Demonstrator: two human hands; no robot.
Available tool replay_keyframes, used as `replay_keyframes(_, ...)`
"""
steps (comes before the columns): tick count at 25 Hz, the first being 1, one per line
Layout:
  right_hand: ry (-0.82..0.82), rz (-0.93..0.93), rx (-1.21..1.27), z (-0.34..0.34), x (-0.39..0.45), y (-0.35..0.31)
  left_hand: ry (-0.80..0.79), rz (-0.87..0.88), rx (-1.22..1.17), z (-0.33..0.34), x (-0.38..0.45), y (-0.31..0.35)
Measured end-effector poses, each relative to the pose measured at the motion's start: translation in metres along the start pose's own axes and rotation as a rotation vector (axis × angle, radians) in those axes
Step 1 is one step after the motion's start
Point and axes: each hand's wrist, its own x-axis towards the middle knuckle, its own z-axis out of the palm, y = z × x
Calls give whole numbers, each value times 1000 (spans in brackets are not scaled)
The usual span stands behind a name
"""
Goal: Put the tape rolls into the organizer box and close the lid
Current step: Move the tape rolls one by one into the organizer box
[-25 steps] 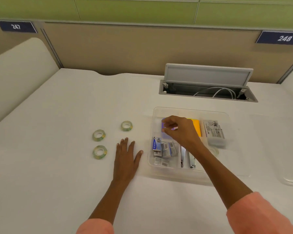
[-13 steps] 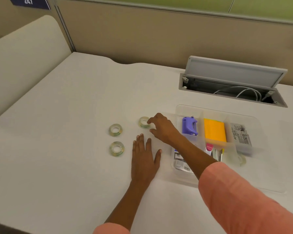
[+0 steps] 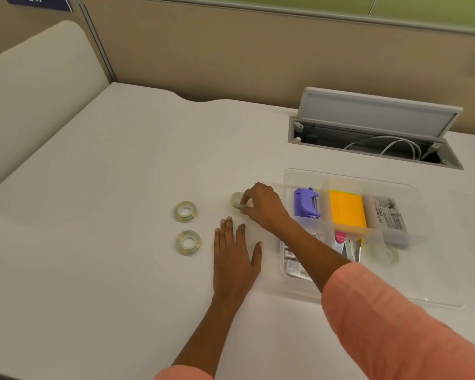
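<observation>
Three clear tape rolls lie on the white desk. My right hand [image 3: 263, 205] reaches across and pinches the rightmost tape roll [image 3: 237, 200] between thumb and fingers; that roll rests on the desk. Two more tape rolls sit further left, one at the back [image 3: 185, 211] and one nearer me [image 3: 188, 242]. My left hand [image 3: 235, 259] lies flat on the desk, palm down, fingers apart, holding nothing. The clear organizer box [image 3: 291, 176] stands open to the right, and another tape roll [image 3: 390, 255] lies in its front right compartment.
The box holds a purple stapler [image 3: 305, 202], a yellow pad [image 3: 347, 212], a labelled packet [image 3: 390, 216] and small packs. Behind it, an open cable hatch [image 3: 379, 116] in the desk. A beige partition wall runs along the back; a padded divider stands left.
My right hand left the box, crossed to the left and closed its fingers on the rightmost tape roll. The left hand stayed flat. The camera view shifted left and down.
</observation>
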Motion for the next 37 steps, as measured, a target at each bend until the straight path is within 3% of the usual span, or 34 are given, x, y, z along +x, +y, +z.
replay_keyframes(6,160,82,330,-57,-44,25,-16,28,-35,-3,-3,-1)
replay_keyframes(11,346,179,313,-127,-111,104,-7,41,-14,-6,-3,1)
replay_keyframes(18,389,339,86,-161,-197,197,-11,70,-33,-11,-4,10)
replay_keyframes(25,249,291,-321,-131,-203,208,-54,113,-174,-12,6,33)
replay_keyframes(28,273,315,-380,-125,-198,211,-122,148,-116,-6,6,37)
replay_keyframes(37,293,323,-501,-114,-196,221,-113,166,-17,0,6,32)
